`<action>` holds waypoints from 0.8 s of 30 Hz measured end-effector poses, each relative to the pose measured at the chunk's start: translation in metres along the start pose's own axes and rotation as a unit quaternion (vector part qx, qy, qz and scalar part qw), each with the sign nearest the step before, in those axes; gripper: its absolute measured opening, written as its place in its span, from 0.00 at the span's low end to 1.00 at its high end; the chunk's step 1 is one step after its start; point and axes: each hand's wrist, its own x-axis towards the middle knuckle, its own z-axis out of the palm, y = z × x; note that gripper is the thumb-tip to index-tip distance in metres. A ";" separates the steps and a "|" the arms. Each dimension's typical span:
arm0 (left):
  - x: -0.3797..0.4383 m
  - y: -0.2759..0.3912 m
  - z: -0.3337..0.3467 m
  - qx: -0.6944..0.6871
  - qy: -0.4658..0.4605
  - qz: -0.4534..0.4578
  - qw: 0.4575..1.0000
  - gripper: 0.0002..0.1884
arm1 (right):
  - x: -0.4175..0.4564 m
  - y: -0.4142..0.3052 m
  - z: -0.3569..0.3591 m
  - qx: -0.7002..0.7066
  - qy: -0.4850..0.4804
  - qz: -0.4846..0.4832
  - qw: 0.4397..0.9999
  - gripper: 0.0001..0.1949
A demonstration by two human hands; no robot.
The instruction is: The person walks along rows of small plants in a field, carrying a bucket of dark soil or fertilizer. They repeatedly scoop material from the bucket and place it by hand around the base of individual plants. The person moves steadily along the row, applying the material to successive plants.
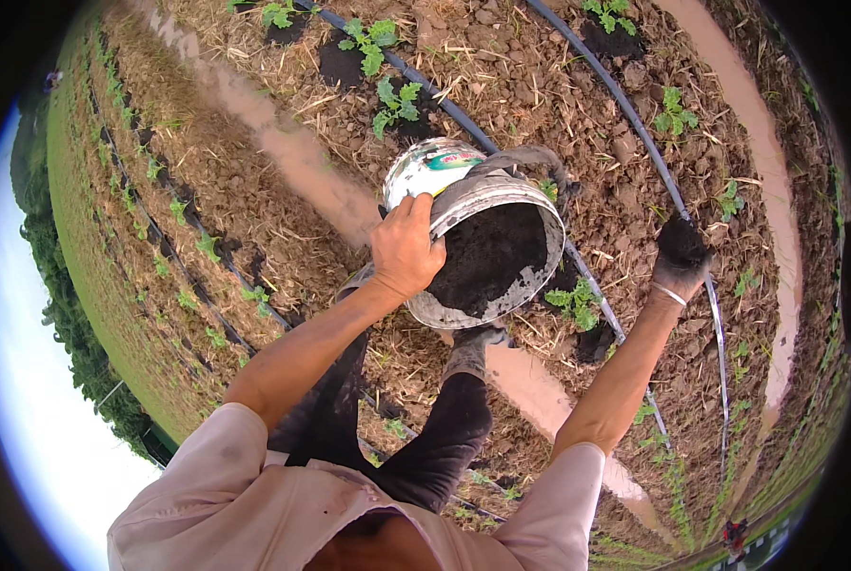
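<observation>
My left hand grips the rim of a white plastic bucket, which is tilted with its mouth towards me. Dark, crumbly soil-like material lies inside it, and smears of it coat the inner wall. The bucket's side bears printed writing. Off to the right, my right hand is stretched out over the planted bed with a heap of the same dark material on it. That hand is close above a drip irrigation hose; most of its fingers are hidden by the heap.
Young leafy plants stand along the hoses, several with dark patches at their base. A second drip hose runs behind the bucket. Muddy water fills the furrows between straw-strewn beds. A distant person is at the lower right.
</observation>
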 end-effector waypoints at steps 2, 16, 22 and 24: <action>-0.002 0.000 0.002 0.006 -0.006 -0.007 1.000 0.21 | 0.016 -0.012 -0.001 -0.099 0.129 -0.070 0.984 0.22; -0.002 -0.004 -0.003 0.010 -0.033 -0.026 0.999 0.24 | -0.221 0.241 0.033 -0.667 -0.086 -0.185 0.717 0.22; 0.000 -0.009 -0.001 -0.008 -0.037 -0.035 0.999 0.24 | -0.171 0.274 0.038 -0.829 -0.087 -0.203 0.514 0.38; -0.001 -0.010 -0.002 -0.020 -0.035 -0.030 0.999 0.23 | -0.170 0.278 0.038 -0.838 -0.090 -0.203 0.498 0.40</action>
